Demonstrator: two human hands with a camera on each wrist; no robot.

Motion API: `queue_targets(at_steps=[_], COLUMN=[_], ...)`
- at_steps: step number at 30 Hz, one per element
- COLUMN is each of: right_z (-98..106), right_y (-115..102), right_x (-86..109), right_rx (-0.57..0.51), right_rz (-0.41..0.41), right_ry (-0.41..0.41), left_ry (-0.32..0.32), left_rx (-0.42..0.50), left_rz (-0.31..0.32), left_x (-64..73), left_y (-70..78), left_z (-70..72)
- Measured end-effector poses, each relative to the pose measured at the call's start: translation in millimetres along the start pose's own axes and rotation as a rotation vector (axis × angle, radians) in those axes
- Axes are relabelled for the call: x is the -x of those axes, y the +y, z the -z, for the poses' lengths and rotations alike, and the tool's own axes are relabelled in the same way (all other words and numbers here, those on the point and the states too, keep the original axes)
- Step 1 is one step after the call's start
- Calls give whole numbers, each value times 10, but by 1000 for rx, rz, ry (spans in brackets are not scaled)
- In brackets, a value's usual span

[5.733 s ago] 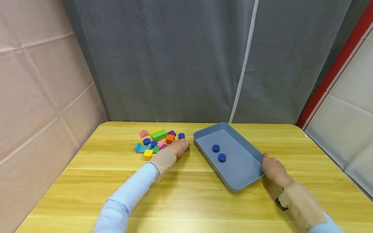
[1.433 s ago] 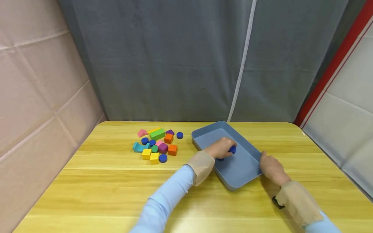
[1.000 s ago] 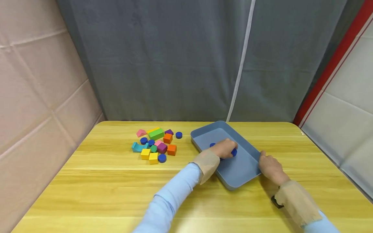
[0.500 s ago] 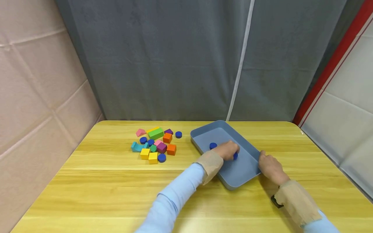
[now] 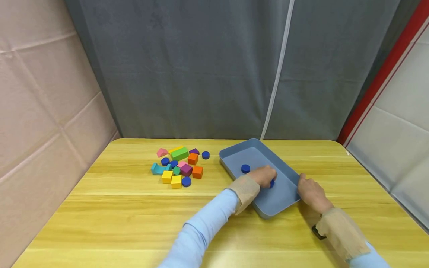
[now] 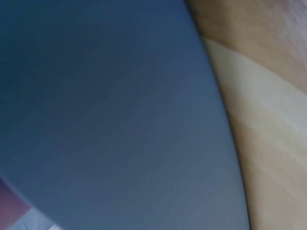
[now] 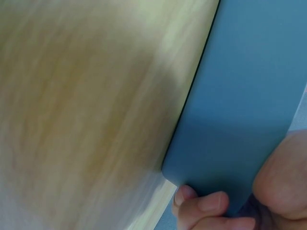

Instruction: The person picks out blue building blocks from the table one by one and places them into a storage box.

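Inside the grey-blue tray (image 5: 281, 203), my left hand (image 5: 263, 175) pinches a blue round block (image 5: 272, 183) low over the tray floor; whether the block touches the floor is hard to tell. Another blue round block (image 5: 245, 168) lies in the tray to the left of that hand. Whatever is under the palm is hidden. My right hand (image 5: 313, 192) grips the tray's right corner, thumb at the rim. Its curled fingers (image 7: 211, 203) show against the tray's outer wall (image 7: 230, 96) in the right wrist view. The left wrist view is filled mostly by the tray wall (image 6: 129, 124).
Left of the tray lies a cluster of coloured blocks: a green block (image 5: 180, 153), a teal arch (image 5: 160, 169), yellow cubes (image 5: 176, 181), orange cubes (image 5: 197, 172) and several blue discs (image 5: 186, 181). A grey curtain (image 5: 194, 74) hangs behind the wooden table (image 5: 127, 223).
My left hand has gone from the block cluster into the tray with a blue round block. During the last second it shifted slightly right and nearer me. My right hand stays at the corner.
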State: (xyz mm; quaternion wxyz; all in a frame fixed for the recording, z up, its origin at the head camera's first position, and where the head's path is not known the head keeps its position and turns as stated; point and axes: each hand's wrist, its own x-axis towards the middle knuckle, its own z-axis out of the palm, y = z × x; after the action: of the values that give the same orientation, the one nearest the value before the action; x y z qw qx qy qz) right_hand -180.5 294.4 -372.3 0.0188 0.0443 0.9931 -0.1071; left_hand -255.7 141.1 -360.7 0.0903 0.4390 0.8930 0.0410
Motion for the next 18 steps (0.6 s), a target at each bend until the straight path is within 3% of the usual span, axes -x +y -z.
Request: queue_targets(at_steps=[18], right_z=[10], right_y=[5], right_x=[-7], right_rx=[2], right_rz=[-1], right_ry=[-21], left_ry=[-34], left_rx=[46], left_rz=[44], left_x=[32], left_y=[5], left_z=[20])
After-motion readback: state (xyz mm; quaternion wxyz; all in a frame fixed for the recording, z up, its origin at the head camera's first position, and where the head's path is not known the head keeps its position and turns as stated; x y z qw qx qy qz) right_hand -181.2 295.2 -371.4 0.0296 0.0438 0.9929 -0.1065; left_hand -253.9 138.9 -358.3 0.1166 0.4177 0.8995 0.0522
